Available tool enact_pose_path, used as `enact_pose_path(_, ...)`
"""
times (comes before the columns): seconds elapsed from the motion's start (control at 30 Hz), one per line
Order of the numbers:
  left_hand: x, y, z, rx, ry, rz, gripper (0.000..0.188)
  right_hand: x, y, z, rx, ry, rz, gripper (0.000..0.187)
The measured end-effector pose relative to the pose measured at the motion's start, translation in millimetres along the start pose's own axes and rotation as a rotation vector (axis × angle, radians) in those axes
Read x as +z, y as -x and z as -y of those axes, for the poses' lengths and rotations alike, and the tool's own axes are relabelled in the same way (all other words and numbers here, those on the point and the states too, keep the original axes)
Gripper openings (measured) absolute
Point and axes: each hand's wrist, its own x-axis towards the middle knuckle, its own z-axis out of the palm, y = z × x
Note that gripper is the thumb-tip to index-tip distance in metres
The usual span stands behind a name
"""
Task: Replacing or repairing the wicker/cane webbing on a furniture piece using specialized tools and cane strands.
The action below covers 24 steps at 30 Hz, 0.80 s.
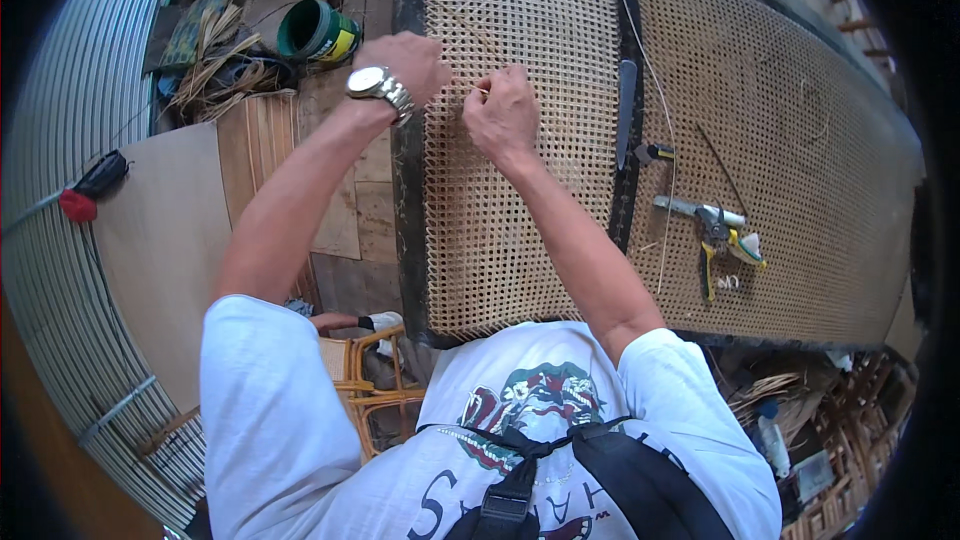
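Cluttered workshop floor, big woven cane panel (pixel 520 190) in a dark frame (pixel 408 190) under you. Your left hand (pixel 405 65) looks closed at the panel's left edge, right hand (pixel 500 115) pinching a thin cane strand (pixel 440 10) on the weave. Looks mid-weaving; next pull needs steady tension. Pliers (pixel 715 235) lie to the right.

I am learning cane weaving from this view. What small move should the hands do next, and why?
Probably draw the thin cane strand gently through toward the right. The right hand pinches it at the woven cane panel, the left hand rests on the panel's left edge beside it, and the strand looks only partly pulled through the mesh.
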Motion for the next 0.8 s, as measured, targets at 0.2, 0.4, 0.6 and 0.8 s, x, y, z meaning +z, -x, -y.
enact_pose_path(0.2,-51.8,-21.6,100.1,-0.182,0.029,-0.590,0.039,-19.9,2.8,-8.3,-0.191,0.033,-0.102,0.022)
enact_pose_path(0.4,-13.1,9.2,101.1,-0.200,0.051,-0.323,0.035,5.8,-17.5,11.2,-0.348,-0.036,-0.083,0.018)
enact_pose_path(0.6,6.3,14.5,41.1,-0.106,0.127,-0.246,0.028,-7.7,-22.8,13.5,-0.356,-0.120,-0.077,0.016)
enact_pose_path(0.8,-12.1,5.6,61.2,-0.188,0.106,-0.330,0.033,1.8,-20.6,-2.1,-0.473,-0.106,-0.089,0.009)
